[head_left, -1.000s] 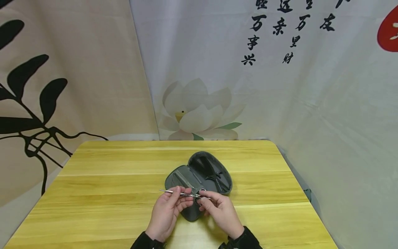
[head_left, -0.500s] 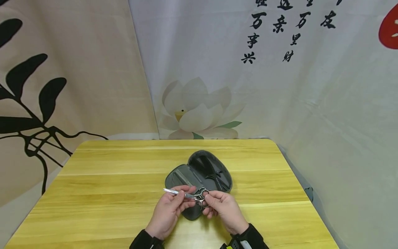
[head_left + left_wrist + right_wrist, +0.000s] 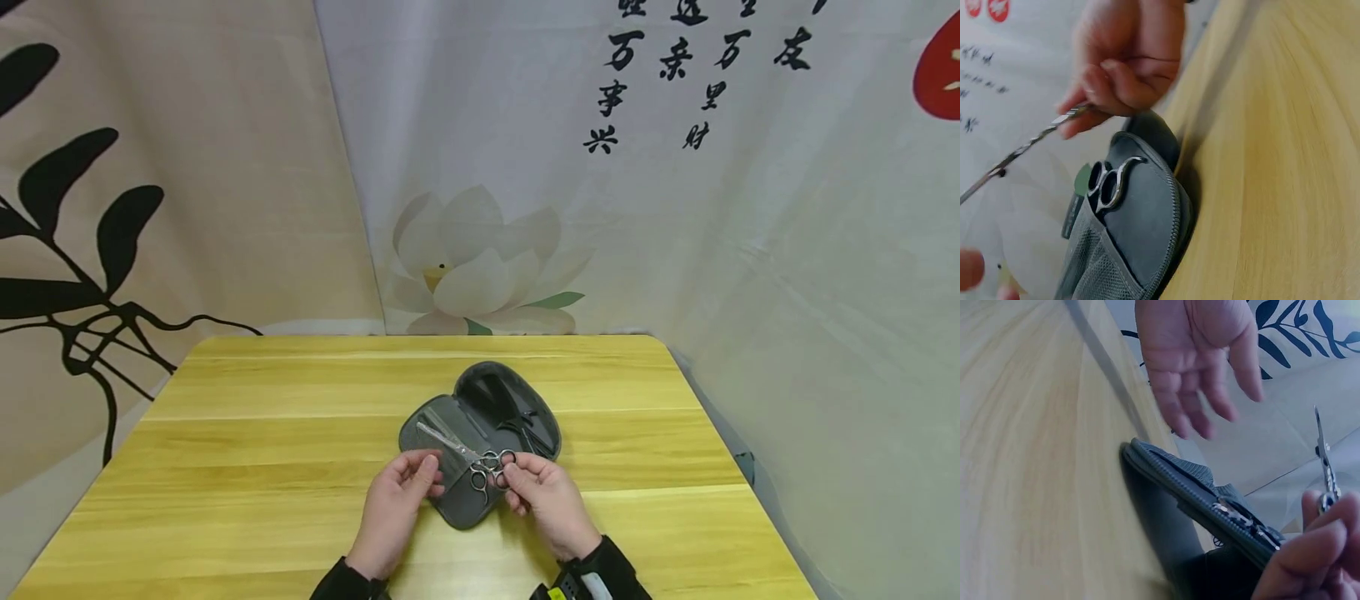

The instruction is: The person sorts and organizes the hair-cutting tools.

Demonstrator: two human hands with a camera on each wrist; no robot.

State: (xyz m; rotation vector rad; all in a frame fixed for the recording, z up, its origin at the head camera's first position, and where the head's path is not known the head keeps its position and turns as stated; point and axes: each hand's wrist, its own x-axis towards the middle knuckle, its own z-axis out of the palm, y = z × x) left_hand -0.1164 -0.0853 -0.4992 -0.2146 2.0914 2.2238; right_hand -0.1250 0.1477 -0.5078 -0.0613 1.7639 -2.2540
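Silver scissors (image 3: pixel 450 442) hang over an unfolded grey zip case (image 3: pixel 461 512), blades towards the upper left. My right hand (image 3: pixel 551 504) pinches their finger rings between thumb and fingers; in the left wrist view that right hand (image 3: pixel 1129 69) grips the end of the scissors (image 3: pixel 1029 144). My left hand (image 3: pixel 397 508) is apart from them, left of the case, and in the right wrist view the left hand (image 3: pixel 1197 369) has loose, extended fingers. A second pair of scissors (image 3: pixel 1113 184) sits in the case's mesh pocket (image 3: pixel 1110 269), rings sticking out, blades hidden.
The case's right half holds a dark object with thin black strands (image 3: pixel 517 421), its kind unclear. Underneath is a yellow wooden table (image 3: pixel 262 467). A printed cloth backdrop (image 3: pixel 480 167) hangs behind and beside the table.
My left hand has let go of the scissors and drawn back to the left. My right hand has turned the scissors, so their blades now point up-left across the case.
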